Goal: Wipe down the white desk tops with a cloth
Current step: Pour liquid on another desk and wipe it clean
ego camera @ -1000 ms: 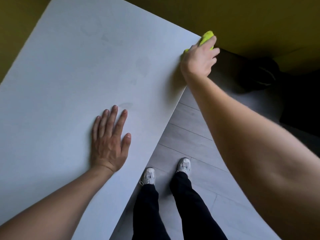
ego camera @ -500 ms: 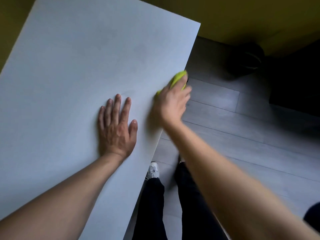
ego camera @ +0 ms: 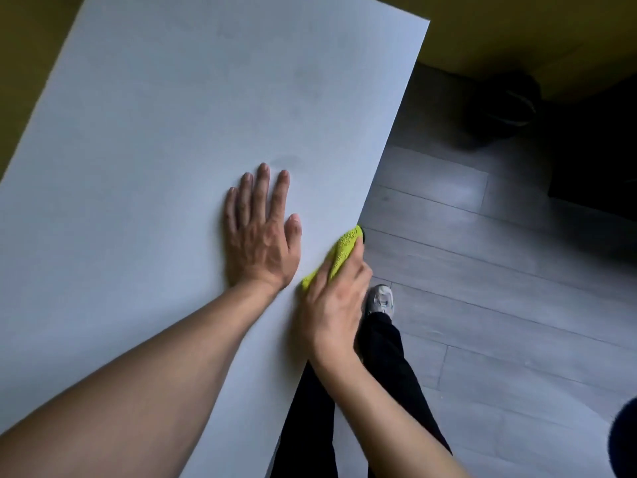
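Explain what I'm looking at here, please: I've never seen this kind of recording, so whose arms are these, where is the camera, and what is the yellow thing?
There is no machine here. A person wears a wide-angle camera on the head, looking down, so you see their own two arms, plus their black trousers and a pale shoe on the grey floor. The big pale slab is a white desk top. The left hand lies flat on it, fingers straight, holding nothing. The right hand grips a yellow-green cloth at the desk's near edge, wiping there.
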{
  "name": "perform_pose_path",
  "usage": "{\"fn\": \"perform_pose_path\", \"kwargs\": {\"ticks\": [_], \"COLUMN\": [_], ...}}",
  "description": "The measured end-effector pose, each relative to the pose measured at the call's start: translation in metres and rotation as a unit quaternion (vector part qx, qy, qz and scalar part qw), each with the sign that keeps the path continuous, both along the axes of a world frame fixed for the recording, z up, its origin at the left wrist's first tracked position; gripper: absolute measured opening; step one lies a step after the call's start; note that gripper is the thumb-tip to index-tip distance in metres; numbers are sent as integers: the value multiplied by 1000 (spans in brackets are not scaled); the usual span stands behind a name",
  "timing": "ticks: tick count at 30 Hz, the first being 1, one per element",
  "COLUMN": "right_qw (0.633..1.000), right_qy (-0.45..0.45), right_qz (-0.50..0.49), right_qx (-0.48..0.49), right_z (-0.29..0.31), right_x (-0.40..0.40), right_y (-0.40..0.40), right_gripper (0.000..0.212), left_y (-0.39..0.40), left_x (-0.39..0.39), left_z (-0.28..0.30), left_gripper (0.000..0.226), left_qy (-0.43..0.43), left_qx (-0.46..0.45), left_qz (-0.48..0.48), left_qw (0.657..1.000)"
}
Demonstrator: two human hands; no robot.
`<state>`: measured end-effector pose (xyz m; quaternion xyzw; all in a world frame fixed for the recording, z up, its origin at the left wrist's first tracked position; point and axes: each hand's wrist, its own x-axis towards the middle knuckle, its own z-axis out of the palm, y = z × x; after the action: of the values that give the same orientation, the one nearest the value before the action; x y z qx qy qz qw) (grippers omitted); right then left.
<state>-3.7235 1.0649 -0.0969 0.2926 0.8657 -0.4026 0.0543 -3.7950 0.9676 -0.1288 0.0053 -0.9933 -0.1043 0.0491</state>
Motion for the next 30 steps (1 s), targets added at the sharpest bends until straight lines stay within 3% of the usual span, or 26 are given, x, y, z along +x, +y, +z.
{"fn": "perform_pose_path", "kwargs": {"ticks": [3,11,15,22,25,30], "right_qw": [999,995,996,998,997,995], "right_qy": [-19,-31,-16,-13,-18,-29], "right_qz": [-36,-70,-48,-13,-38,-61], "right_qx": [30,66,78,61,64,77], "right_z": [-5,-8,-16,-9,-9,-9], "right_x": [-29,-207,-177,7,-14,-117], "right_y": [-1,55,46,-13,-11,22], "right_gripper": [60,56,58,69,65,61], "left_y": [-1,-1,-1,-5,-8,-10], "left_x": [0,1,0,-1,1,11], "left_z": [0,0,0,3,5,6], "left_gripper": [65,64,64,65,65,61], "left_qy": [-3,-10,-9,-21,-29,-18], "left_qx": [3,4,11,26,28,38], "left_qz": [0,1,7,-6,-25,-47], "left_qw": [1000,1000,1000,999,999,998]}}
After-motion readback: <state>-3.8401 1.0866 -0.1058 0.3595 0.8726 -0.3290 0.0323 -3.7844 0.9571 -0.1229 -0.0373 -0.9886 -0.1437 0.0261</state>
